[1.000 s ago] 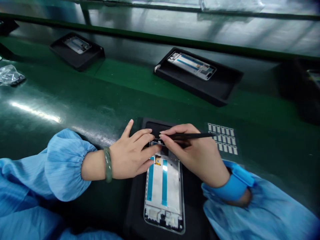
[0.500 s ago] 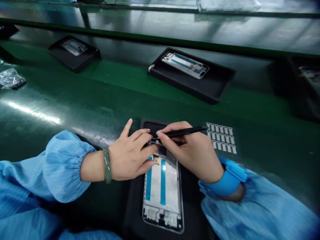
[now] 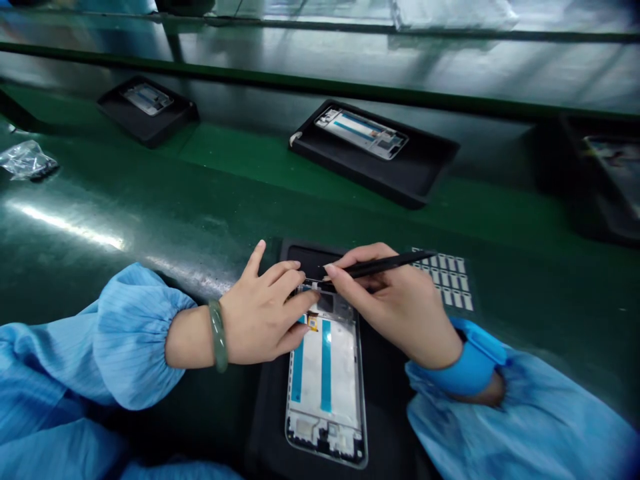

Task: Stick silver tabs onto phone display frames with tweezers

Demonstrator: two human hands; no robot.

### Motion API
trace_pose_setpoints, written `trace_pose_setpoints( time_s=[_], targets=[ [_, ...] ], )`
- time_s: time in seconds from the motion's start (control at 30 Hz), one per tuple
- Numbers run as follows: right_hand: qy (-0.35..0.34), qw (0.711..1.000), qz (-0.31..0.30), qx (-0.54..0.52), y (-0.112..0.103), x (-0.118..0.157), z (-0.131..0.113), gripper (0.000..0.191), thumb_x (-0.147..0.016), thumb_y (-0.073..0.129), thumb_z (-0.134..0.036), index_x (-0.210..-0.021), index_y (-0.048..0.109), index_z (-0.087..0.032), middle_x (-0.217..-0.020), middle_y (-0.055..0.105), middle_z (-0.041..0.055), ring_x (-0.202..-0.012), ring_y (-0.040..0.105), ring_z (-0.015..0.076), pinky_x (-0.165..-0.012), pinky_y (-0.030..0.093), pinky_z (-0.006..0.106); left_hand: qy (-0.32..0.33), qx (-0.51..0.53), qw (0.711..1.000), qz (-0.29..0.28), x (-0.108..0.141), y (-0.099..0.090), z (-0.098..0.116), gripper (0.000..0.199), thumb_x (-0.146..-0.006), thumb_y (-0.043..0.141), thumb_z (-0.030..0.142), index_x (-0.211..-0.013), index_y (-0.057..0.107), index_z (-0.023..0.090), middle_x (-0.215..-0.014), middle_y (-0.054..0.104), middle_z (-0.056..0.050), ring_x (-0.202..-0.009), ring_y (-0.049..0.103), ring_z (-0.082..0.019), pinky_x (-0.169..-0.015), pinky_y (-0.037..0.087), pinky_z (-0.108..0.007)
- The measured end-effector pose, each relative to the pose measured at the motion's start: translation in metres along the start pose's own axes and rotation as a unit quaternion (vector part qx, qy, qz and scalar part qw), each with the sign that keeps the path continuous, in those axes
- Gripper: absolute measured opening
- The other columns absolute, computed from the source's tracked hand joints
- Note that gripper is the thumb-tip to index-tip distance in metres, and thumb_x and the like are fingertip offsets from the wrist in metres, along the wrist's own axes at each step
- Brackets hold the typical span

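The left hand [image 3: 263,313] spreads its fingers on a thin, fragile silver-edged phone frame [image 3: 325,373] lying on a black tray [image 3: 313,257], best held by its stiff rim. The right hand [image 3: 395,307] has its fingers clamped on slim black tweezers [image 3: 385,265].

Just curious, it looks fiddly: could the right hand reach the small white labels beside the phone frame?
Probably yes. The right hand sits just beside the small white labels with nothing between; the black tweezers it holds already reach over them.

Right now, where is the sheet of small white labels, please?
In the head view, the label sheet lies on the green bench, right of the black tray, just past the right hand.
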State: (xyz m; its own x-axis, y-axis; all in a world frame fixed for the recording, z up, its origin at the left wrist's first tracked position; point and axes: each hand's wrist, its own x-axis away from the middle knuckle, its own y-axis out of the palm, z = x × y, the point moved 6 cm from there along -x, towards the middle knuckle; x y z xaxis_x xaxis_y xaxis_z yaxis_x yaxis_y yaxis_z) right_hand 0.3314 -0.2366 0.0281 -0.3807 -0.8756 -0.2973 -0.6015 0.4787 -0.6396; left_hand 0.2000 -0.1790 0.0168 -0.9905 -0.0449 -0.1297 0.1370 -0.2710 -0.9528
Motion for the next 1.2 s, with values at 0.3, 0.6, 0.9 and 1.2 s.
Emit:
trace_pose_setpoints(
  time_s=[0.3,0.6,0.9,1.2],
  targets=[
    [-0.089,0.994,-0.028,0.049,0.003,-0.002,-0.017,0.006,-0.087,0.054,-0.015,-0.086,0.053,-0.021,-0.08,0.061,0.0007,-0.068,0.062,0.0137,-0.06,0.051,0.023,0.002,-0.002,1.0,0.001,0.0,-0.001,0.0,0.036,-0.091,0.041,0.033,-0.119,0.053,0.015,-0.118,0.056,-0.013,-0.123,0.043,-0.029,-0.106,0.013,-0.068],
    [-0.029,0.999,-0.011,-0.012,0.003,0.001,0.001,0.006,-0.087,0.059,-0.018,-0.087,0.054,-0.021,-0.077,0.06,-0.0028,-0.054,0.058,0.0091,-0.05,0.048,0.02,0.002,-0.008,1.0,-0.003,0.0,0.001,0.0,0.036,-0.091,0.039,0.033,-0.121,0.052,0.016,-0.119,0.055,-0.013,-0.124,0.042,-0.029,-0.106,0.012,-0.069],
    [-0.009,1.0,0.0,-0.029,0.005,0.001,0.006,0.006,-0.085,0.063,-0.022,-0.086,0.057,-0.021,-0.078,0.063,-0.0022,-0.053,0.06,0.0093,-0.048,0.048,0.02,-0.002,-0.005,1.0,-0.011,0.0,0.001,-0.002,0.037,-0.091,0.04,0.033,-0.121,0.052,0.015,-0.121,0.054,-0.013,-0.126,0.041,-0.029,-0.106,0.01,-0.068],
    [-0.083,0.997,0.01,0.002,0.01,-0.001,-0.006,0.006,-0.085,0.063,-0.024,-0.087,0.061,-0.019,-0.082,0.066,0.0009,-0.073,0.064,0.0151,-0.065,0.052,0.024,-0.014,-0.01,1.0,-0.014,0.001,0.006,-0.006,0.036,-0.09,0.043,0.032,-0.122,0.05,0.017,-0.119,0.054,-0.013,-0.128,0.038,-0.029,-0.106,0.009,-0.069]
  ],
)
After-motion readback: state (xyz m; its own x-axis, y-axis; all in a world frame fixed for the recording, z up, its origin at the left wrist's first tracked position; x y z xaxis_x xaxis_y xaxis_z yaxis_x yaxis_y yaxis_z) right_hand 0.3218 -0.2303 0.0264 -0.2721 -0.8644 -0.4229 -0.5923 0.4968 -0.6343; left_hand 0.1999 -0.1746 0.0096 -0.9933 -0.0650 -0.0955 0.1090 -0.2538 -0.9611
